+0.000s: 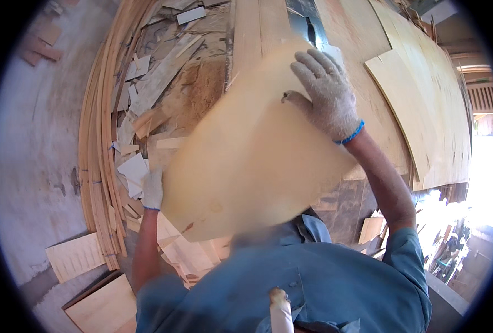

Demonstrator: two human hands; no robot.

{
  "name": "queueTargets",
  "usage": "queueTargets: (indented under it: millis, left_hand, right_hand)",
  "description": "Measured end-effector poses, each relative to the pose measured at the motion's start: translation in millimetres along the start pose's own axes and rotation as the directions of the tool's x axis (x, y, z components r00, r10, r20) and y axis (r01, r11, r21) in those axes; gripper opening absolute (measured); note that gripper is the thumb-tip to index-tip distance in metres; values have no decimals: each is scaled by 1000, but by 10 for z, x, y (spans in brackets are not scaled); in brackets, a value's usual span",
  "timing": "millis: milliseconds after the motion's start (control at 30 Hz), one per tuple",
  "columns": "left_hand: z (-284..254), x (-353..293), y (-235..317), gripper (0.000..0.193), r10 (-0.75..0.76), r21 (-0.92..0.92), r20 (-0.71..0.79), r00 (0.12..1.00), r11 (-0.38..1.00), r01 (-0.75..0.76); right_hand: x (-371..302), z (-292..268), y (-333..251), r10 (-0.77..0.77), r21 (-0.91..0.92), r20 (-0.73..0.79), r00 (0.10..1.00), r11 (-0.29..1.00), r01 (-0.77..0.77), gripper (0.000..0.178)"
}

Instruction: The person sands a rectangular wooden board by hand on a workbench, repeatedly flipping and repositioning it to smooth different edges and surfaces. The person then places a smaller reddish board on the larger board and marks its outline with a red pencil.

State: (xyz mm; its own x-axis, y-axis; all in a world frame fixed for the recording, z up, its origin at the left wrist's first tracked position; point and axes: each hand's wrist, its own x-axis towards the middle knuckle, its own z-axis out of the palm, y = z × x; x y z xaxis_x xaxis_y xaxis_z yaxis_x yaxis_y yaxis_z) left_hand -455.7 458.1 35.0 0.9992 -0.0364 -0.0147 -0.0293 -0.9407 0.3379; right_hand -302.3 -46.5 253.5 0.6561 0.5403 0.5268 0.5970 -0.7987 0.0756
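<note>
So the thin wooden sheet (241, 155) is sitting right in front of the chest, and the left hand (153, 190) is gripping its left edge, fingers partly hidden. I'd call it mid-handling, not set down yet. Farther right, the right hand (327, 91) is resting unclenched, fingers spreading over its face; bigger sheets (438, 94) are lying beyond.

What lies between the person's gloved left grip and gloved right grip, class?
A broad, pale panel spans that stretch: the left grip is at its edge, the right grip over its surface. The head view shows this.
</note>
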Motion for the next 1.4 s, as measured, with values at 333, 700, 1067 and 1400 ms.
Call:
queueTargets:
  millis: [333,700,1067,1400]
  left_hand:
    - [-410,1482,1949,15,569,150,204,797,786,-599]
    - [36,821,4295,35,294,-700,-110,950,655,-284]
    - [2150,-1987,4123,27,283,-517,429,858,856,-24]
    - [1359,-1197,4750,17,271,-193,509,817,961,-198]
  right_hand:
    - [-1921,-327,744,498,-195,702,509,822,-535,42]
    - [-4958,-572,765,935,-365,354,-9,129,-922,54]
    - [-5662,-436,1024,883,-361,469,22,214,-908,60]
    - [-5516,-391,1092,878,-152,430,-211,-160,-975,56]
